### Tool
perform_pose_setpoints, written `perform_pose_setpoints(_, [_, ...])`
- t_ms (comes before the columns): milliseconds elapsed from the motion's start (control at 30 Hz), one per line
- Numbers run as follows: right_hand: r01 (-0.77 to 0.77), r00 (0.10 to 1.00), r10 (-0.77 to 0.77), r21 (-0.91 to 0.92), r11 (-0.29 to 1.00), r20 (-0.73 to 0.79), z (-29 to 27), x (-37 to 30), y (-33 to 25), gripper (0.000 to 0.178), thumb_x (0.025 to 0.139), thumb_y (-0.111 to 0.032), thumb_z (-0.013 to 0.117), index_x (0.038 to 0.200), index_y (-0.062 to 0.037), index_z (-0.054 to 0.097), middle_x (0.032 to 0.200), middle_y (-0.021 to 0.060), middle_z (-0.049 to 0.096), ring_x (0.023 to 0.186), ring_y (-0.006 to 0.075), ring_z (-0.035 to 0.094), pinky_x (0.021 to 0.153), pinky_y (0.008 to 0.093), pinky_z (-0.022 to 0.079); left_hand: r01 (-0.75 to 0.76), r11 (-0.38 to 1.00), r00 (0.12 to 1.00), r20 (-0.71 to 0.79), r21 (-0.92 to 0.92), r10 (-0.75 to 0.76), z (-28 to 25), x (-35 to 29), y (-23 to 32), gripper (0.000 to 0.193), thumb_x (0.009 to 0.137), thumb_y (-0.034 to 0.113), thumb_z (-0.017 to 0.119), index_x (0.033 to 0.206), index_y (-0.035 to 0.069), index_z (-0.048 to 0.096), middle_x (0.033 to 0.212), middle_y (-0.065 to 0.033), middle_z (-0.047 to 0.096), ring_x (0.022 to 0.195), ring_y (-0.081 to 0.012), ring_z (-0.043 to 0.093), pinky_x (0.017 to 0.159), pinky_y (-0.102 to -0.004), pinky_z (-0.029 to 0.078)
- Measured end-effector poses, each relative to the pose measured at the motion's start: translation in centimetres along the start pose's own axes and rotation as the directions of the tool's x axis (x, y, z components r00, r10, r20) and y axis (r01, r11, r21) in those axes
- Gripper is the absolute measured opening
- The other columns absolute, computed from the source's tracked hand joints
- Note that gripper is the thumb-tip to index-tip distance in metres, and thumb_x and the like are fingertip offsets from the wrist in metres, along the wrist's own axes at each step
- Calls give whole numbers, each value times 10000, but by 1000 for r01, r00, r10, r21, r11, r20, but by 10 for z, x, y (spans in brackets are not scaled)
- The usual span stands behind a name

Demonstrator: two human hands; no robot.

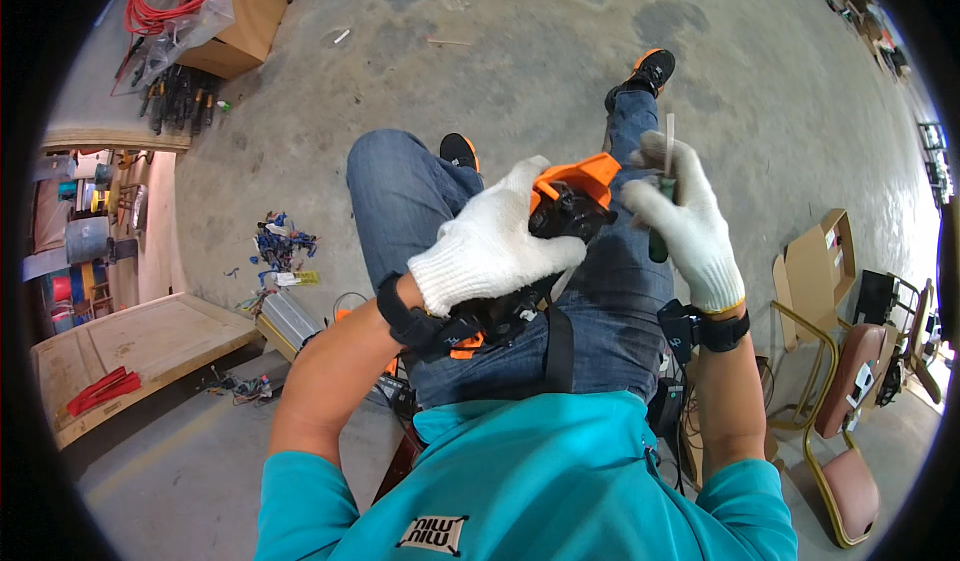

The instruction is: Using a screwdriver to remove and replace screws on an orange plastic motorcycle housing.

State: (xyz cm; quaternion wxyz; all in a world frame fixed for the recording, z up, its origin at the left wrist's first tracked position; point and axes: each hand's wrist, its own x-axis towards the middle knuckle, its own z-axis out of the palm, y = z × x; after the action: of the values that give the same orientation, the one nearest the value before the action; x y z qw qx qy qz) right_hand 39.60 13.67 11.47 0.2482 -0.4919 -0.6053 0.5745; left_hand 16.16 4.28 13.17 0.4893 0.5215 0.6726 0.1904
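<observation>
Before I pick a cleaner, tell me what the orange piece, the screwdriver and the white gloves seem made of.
Orange piece: likely plastic, evenly coloured, with moulded-looking edges. Screwdriver: shaft probably metal, pale and slim; dark green handle perhaps plastic, finish unclear. White gloves: probably knitted cotton or a blend, matt, with textured surface.

One screwdriver (667,187), one held device (583,175), two gloves (495,239), two wrist straps (722,334), two shoes (655,71)

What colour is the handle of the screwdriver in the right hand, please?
The handle is dark green, best seen in the head view.
</observation>
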Motion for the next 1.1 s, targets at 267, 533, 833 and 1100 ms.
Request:
perform_pose_setpoints(267, [-235,967,222,102,967,121,-25,-10,18,542,1048,-185,654,1529,45,557,978,40,681,819,119,680,783,280,570,-98,984,989,-98,152,113,-37,32,10,1051,832,430,863,1642,-32,377,1386,-296,683,1273,-381,695,1108,-395,535])
perform_pose_setpoints(533, [-101,993,113,-326,940,18,-33,-37,24,567,1012,-149,682,1543,-3,548,1086,111,688,986,215,690,921,365,571,-42,994,997,74,98,35,-13,78,0,1048,831,442,852,1648,-20,387,1410,-284,676,1273,-375,697,1112,-393,534])
perform_pose_setpoints(833, [23,999,-39,-497,867,-21,-52,-70,24,536,904,-91,750,1429,-26,660,1250,201,724,1152,327,727,1033,403,551,-94,991,980,182,92,76,46,110,-24,1092,828,421,859,1680,-27,344,1476,-300,645,1358,-387,659,1172,-393,497])
perform_pose_setpoints(1100, [-75,982,7,-355,932,-189,-39,-91,54,344,984,-97,759,1311,7,741,1167,182,801,1082,268,787,968,363,583,-137,974,958,274,180,84,62,122,-30,1102,810,488,831,1687,25,349,1512,-309,626,1379,-441,643,1187,-435,489])
